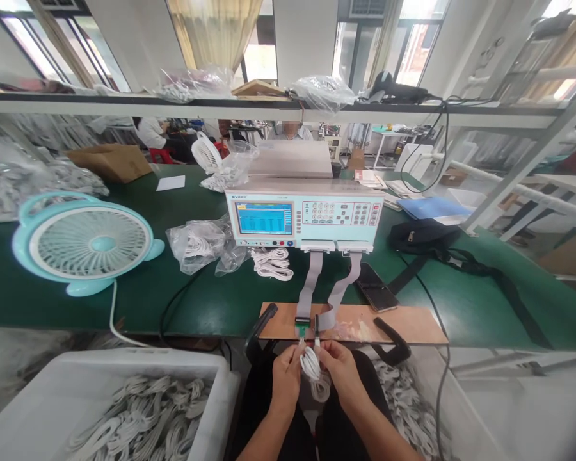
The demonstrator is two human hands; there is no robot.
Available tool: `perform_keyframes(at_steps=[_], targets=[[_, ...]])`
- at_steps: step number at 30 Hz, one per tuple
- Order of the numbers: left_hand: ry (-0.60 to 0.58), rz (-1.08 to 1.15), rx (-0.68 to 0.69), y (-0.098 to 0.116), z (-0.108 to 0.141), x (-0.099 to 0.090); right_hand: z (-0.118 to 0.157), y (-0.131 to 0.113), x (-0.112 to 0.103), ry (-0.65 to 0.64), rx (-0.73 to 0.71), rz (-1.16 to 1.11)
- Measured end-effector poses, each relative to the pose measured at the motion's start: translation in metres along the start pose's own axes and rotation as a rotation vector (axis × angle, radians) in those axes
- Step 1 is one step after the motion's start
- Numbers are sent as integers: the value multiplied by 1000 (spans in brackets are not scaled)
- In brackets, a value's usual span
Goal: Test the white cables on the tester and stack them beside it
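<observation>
Both of my hands are at the front edge of the bench with a coiled white cable hanging between them. My left hand pinches one end of it, right at a small green circuit board on the left ribbon cable. Closed on the other end, my right hand is at the black connector of the right ribbon cable. Whether the plugs are fully seated is too small to tell. Both ribbons run up to a cable tester with a lit blue screen.
A wooden board lies under the connectors. White bins of cables stand left and right of my lap. A blue fan, bagged cables, a loose cable bundle, a phone and a black bag rest on the bench.
</observation>
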State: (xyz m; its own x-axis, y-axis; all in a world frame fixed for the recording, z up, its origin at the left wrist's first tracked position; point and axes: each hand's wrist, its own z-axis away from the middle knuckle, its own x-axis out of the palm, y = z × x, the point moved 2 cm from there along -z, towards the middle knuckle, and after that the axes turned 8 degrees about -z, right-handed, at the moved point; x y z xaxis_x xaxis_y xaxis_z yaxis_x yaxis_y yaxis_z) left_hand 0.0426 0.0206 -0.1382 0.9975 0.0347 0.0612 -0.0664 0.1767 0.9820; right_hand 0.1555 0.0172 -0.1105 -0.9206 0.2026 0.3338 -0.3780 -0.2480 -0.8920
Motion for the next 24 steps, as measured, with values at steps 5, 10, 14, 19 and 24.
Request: perform_keyframes(at_steps=[5,10,14,19,24], targets=[[27,-373,231,37,9,-26,-2,3,-1,-33,-29,30],[139,-640,577,107,-30,-52,-10,14,-7,-64,-73,72],[-14,-1196,737,134,-98,-45,-16,20,-11,-103,-71,61],[-153,-1485,760,129,-146,-36,-21,23,-11,-77,-71,63],[-176,-1539,804,123,-154,-38,-25,30,-9,-24,-71,75]])
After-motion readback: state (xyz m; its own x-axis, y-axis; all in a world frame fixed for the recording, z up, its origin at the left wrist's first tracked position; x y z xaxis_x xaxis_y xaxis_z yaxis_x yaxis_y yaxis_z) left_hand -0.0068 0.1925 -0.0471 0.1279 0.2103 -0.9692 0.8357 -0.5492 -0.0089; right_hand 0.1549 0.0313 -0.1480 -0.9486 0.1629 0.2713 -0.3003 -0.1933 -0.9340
